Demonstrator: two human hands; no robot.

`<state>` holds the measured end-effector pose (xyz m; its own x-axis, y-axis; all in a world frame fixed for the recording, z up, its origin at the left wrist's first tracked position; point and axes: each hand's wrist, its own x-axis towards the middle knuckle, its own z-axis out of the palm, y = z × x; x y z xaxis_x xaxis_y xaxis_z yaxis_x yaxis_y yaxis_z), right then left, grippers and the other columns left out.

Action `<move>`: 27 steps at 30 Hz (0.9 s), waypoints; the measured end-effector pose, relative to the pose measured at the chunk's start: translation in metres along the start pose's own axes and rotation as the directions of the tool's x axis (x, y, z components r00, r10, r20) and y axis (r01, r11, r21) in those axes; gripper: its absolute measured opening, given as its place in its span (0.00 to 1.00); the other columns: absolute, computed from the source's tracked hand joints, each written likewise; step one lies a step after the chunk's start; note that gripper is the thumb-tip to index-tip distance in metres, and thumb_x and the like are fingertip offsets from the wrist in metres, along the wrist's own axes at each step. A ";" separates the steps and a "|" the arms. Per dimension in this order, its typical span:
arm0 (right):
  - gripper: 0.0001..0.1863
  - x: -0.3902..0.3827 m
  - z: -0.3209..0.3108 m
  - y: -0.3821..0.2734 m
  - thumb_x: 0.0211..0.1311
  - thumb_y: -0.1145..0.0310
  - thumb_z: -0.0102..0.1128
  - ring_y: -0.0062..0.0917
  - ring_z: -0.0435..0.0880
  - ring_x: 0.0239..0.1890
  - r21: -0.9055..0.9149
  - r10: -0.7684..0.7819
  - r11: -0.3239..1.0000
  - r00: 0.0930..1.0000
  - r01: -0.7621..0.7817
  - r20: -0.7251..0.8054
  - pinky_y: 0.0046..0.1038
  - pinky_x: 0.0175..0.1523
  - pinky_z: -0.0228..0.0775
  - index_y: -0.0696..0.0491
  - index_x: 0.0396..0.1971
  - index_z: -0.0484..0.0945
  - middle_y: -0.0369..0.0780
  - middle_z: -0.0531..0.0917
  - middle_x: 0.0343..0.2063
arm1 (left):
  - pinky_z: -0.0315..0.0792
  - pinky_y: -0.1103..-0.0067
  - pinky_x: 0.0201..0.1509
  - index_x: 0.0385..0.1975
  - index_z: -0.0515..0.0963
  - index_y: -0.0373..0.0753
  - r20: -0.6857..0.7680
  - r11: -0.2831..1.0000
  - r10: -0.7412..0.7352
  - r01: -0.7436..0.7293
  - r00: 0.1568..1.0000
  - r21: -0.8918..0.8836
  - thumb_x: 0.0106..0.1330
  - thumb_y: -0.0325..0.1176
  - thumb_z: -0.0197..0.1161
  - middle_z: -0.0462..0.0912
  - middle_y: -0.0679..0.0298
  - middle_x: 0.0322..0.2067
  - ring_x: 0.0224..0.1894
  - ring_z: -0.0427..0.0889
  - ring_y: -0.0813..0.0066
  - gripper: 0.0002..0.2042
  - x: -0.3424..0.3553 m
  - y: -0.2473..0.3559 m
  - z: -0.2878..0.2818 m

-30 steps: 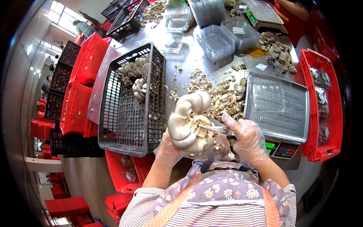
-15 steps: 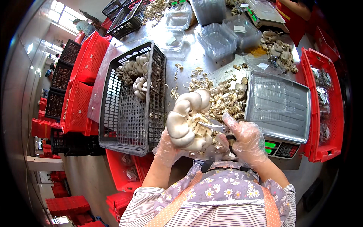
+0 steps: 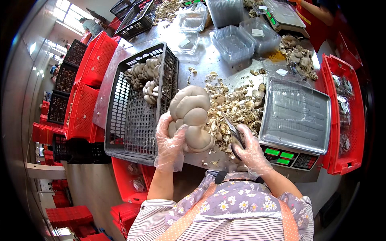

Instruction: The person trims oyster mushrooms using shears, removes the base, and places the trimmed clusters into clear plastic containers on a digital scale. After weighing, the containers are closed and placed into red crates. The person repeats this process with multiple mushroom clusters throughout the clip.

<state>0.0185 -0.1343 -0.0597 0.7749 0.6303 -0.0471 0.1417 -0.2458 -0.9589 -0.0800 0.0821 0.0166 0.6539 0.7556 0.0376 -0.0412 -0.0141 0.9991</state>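
My left hand point(image 3: 171, 138), in a clear plastic glove, grips a big cluster of oyster mushrooms point(image 3: 192, 110) with its smooth grey caps facing up. In my gloved right hand point(image 3: 251, 150) is a pair of scissors point(image 3: 235, 134), blades nearly together and pointing away from me, apart from the cluster. Beneath and beyond the blades lies a pile of mushroom trimmings point(image 3: 229, 110) on the metal table point(image 3: 197, 72). Left of the cluster stands a black plastic crate point(image 3: 138, 124) with more oyster mushrooms point(image 3: 146, 74) at its far end.
A digital scale point(image 3: 295, 120) with a metal tray stands to my right, beside a red crate point(image 3: 339, 116) of packed goods. Stacked clear plastic trays point(image 3: 233, 42) sit at the back. Red crates point(image 3: 86, 108) rise at the left. Another person's arm point(image 3: 315, 10) shows at far right.
The cluster has turned from its cut stem side to its caps and shifted slightly left. My right hand has drawn the scissors out of it, down over the trimmings.
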 end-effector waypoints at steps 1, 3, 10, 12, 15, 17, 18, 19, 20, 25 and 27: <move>0.29 0.006 0.002 0.000 0.63 0.65 0.64 0.48 0.83 0.46 -0.048 0.046 0.998 0.999 -0.045 0.013 0.41 0.52 0.73 0.55 0.62 0.65 0.57 0.81 0.43 | 0.71 0.72 0.60 0.52 0.76 0.37 0.054 0.993 0.083 -0.087 0.995 0.079 0.58 0.27 0.72 0.78 0.61 0.49 0.52 0.77 0.69 0.21 0.006 0.000 -0.007; 0.30 0.018 0.007 0.006 0.65 0.63 0.62 0.49 0.82 0.47 -0.148 0.134 0.981 0.990 -0.128 0.031 0.42 0.52 0.73 0.56 0.63 0.63 0.58 0.80 0.46 | 0.71 0.71 0.60 0.50 0.77 0.36 0.164 0.953 0.203 -0.233 0.966 0.196 0.56 0.28 0.74 0.78 0.60 0.48 0.51 0.77 0.68 0.22 0.016 0.002 -0.010; 0.32 0.034 0.000 -0.035 0.77 0.49 0.46 0.38 0.66 0.68 0.544 0.065 0.831 0.992 -0.112 0.106 0.38 0.69 0.60 0.53 0.71 0.57 0.49 0.67 0.65 | 0.77 0.66 0.52 0.53 0.76 0.37 0.511 0.569 0.402 -0.644 0.760 0.511 0.49 0.35 0.80 0.73 0.48 0.51 0.50 0.80 0.52 0.30 0.018 0.028 0.018; 0.38 0.036 0.007 -0.041 0.78 0.44 0.40 0.34 0.58 0.72 0.808 0.035 0.568 0.986 -0.154 0.164 0.35 0.73 0.54 0.49 0.76 0.44 0.45 0.59 0.70 | 0.78 0.64 0.48 0.56 0.74 0.42 0.635 0.399 0.378 -0.738 0.673 0.545 0.44 0.42 0.83 0.72 0.49 0.51 0.48 0.79 0.51 0.36 0.013 0.033 0.031; 0.39 0.033 0.003 -0.046 0.78 0.43 0.38 0.34 0.59 0.72 0.824 0.002 0.560 0.995 -0.083 0.098 0.36 0.75 0.53 0.48 0.77 0.41 0.44 0.57 0.71 | 0.79 0.61 0.46 0.57 0.74 0.46 0.692 0.251 0.404 -0.800 0.598 0.544 0.45 0.47 0.81 0.70 0.47 0.53 0.48 0.80 0.47 0.37 0.002 0.051 0.044; 0.37 0.033 -0.008 -0.050 0.79 0.44 0.35 0.33 0.60 0.72 0.906 -0.089 0.414 0.986 -0.090 0.139 0.36 0.75 0.54 0.49 0.76 0.42 0.44 0.58 0.70 | 0.79 0.60 0.48 0.57 0.74 0.44 0.695 0.202 0.454 -0.824 0.558 0.530 0.50 0.49 0.78 0.70 0.46 0.53 0.50 0.78 0.46 0.34 -0.002 0.064 0.044; 0.37 0.037 -0.018 -0.064 0.78 0.41 0.34 0.32 0.61 0.72 0.899 -0.124 0.421 0.973 -0.124 0.193 0.37 0.74 0.57 0.50 0.75 0.45 0.44 0.61 0.69 | 0.79 0.60 0.49 0.58 0.74 0.44 0.707 0.203 0.476 -0.847 0.523 0.491 0.47 0.50 0.80 0.69 0.46 0.54 0.50 0.78 0.44 0.37 0.000 0.067 0.051; 0.38 0.033 -0.016 -0.069 0.77 0.40 0.34 0.32 0.62 0.71 0.913 -0.084 0.377 0.976 -0.157 0.203 0.37 0.74 0.58 0.51 0.74 0.46 0.44 0.61 0.69 | 0.79 0.60 0.49 0.58 0.74 0.44 0.703 0.221 0.475 -0.845 0.530 0.487 0.47 0.50 0.80 0.69 0.46 0.54 0.51 0.78 0.45 0.38 0.003 0.065 0.053; 0.39 0.031 -0.014 -0.075 0.76 0.38 0.34 0.32 0.62 0.71 0.926 -0.054 0.331 0.976 -0.183 0.212 0.37 0.74 0.58 0.51 0.74 0.47 0.44 0.62 0.69 | 0.79 0.61 0.49 0.58 0.74 0.44 0.699 0.233 0.478 -0.844 0.532 0.483 0.46 0.50 0.81 0.69 0.46 0.54 0.51 0.78 0.45 0.38 0.008 0.063 0.056; 0.42 0.037 -0.021 -0.053 0.73 0.34 0.33 0.34 0.69 0.68 0.943 -0.088 0.107 0.942 -0.315 0.325 0.39 0.72 0.64 0.52 0.73 0.51 0.43 0.66 0.67 | 0.73 0.59 0.60 0.62 0.72 0.43 0.714 0.557 0.358 -0.752 0.601 0.354 0.42 0.50 0.83 0.70 0.47 0.58 0.57 0.75 0.45 0.44 0.006 0.071 0.055; 0.46 0.036 -0.014 -0.048 0.69 0.28 0.34 0.35 0.72 0.66 0.942 -0.025 -0.035 0.943 -0.333 0.332 0.43 0.69 0.68 0.51 0.72 0.54 0.45 0.68 0.66 | 0.68 0.61 0.66 0.66 0.67 0.37 0.765 0.642 0.398 -0.750 0.505 0.161 0.42 0.55 0.83 0.68 0.52 0.64 0.64 0.71 0.53 0.51 0.013 0.069 0.047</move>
<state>0.0485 -0.1104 -0.0115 0.5223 0.8452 -0.1131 -0.8435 0.4926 -0.2141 -0.0393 0.0601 0.0873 0.8923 -0.1250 0.4338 -0.3951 -0.6809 0.6166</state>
